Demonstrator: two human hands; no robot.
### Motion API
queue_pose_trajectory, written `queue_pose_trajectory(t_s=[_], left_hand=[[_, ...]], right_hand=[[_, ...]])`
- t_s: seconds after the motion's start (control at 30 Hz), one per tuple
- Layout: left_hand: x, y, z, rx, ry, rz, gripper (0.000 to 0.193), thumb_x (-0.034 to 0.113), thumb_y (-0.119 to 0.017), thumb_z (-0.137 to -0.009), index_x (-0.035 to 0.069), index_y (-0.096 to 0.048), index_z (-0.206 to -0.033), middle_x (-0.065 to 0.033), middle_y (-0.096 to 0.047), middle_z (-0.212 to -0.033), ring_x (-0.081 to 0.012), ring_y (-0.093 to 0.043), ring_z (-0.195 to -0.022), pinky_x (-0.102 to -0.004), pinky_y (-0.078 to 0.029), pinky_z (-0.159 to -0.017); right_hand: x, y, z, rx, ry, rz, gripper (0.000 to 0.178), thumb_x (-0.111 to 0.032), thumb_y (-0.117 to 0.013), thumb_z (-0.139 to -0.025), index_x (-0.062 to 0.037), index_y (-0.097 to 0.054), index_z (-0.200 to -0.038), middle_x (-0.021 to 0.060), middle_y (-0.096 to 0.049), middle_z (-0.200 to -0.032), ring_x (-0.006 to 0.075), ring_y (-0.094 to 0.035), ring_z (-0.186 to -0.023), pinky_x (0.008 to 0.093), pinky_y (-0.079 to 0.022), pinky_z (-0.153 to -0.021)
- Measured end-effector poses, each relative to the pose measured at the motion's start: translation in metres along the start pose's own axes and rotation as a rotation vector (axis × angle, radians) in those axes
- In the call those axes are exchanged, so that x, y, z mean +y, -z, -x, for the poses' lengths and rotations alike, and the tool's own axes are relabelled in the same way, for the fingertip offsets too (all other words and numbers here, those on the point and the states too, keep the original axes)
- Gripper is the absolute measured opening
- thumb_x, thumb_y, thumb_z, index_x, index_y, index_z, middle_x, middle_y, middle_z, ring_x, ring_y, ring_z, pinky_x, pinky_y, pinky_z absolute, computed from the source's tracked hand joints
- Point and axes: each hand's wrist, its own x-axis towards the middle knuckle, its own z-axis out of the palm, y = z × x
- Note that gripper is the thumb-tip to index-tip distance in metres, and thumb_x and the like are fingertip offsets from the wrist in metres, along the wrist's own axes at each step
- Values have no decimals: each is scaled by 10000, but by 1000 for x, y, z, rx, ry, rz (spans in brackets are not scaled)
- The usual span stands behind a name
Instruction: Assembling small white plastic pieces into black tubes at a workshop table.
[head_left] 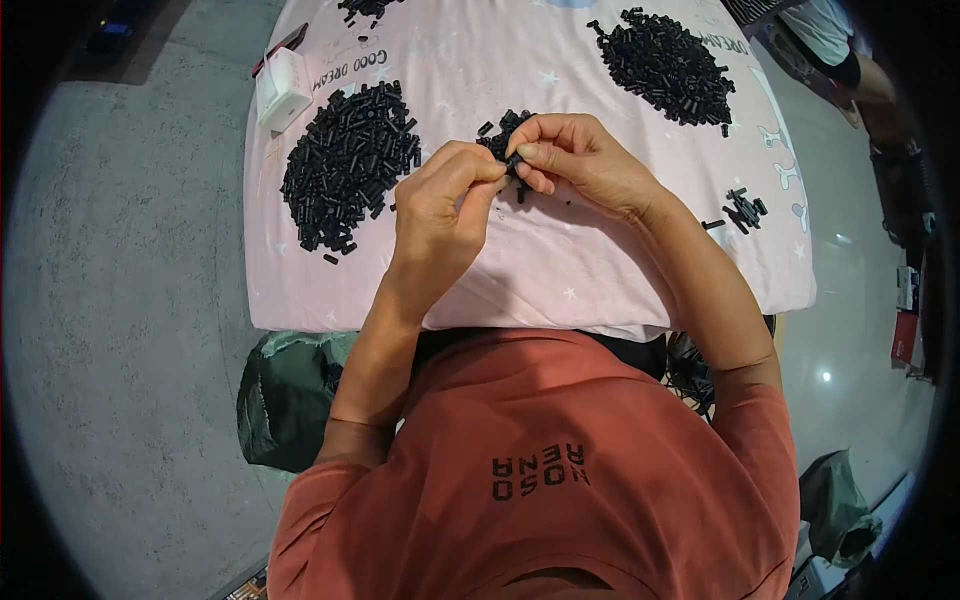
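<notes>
My left hand (447,200) and my right hand (588,165) meet over the middle of the table, fingertips almost touching. Both are closed in a pinch around a small black cylindrical piece (513,163), mostly covered by the fingers. Just behind and beneath them lies a small pile of black pieces (507,127), partly hidden by my hands. To the left of my left hand spreads a large pile of short black cylinders (350,165).
A pink patterned cloth (560,275) covers the table. Another big black pile (668,68) lies far right, a few loose pieces (745,210) near the right edge. A white box (284,88) stands at the left edge. A dark green sack (290,400) sits on the floor; another person (825,45) is at far right.
</notes>
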Motion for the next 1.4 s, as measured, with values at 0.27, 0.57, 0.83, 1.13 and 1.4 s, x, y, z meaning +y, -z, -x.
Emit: queue_pose_trajectory(t_s=[0.27,0.57,0.83,1.13,1.4], left_hand=[[1,2,-1,-16,-60,-77,118,-126,-598,-793,-28,-621,-854,-136,-638,-827,-248,-639,-703,-312,-505,-626],[2,0,0,-2,-56,-49,115,-107,-629,-799,-23,-622,-877,-132,-636,-827,-243,-642,-713,-317,-512,-632],[3,1,-2,-48,110,-17,224,-35,-709,-771,-5,-639,-982,-114,-624,-893,-211,-628,-765,-305,-511,-691],[1,5,-5,-181,61,-35,330,1,-722,-760,1,-656,-1083,-108,-616,-964,-217,-616,-846,-299,-508,-735],[3,2,-2,-138,89,-64,293,-6,-733,-744,-18,-657,-1027,-106,-634,-930,-190,-599,-799,-291,-497,-738]], right_hand=[[-6,-1,1,-3,47,193,154,-137,-563,-993,-6,-640,-1014,-20,-590,-761,48,-530,-672,199,-445,-614],[-4,-7,1,39,54,145,154,-131,-566,-994,-9,-647,-1041,-14,-598,-747,51,-544,-675,200,-452,-634],[7,0,-2,5,32,8,170,-155,-598,-981,-12,-636,-1064,-7,-606,-784,57,-558,-704,201,-463,-653],[6,-2,-2,-35,63,-14,197,-160,-636,-956,-25,-574,-1085,-16,-595,-817,46,-551,-711,181,-455,-656],[7,-1,-3,20,14,23,143,-111,-634,-940,-16,-641,-1046,10,-649,-791,52,-591,-695,187,-479,-645]])
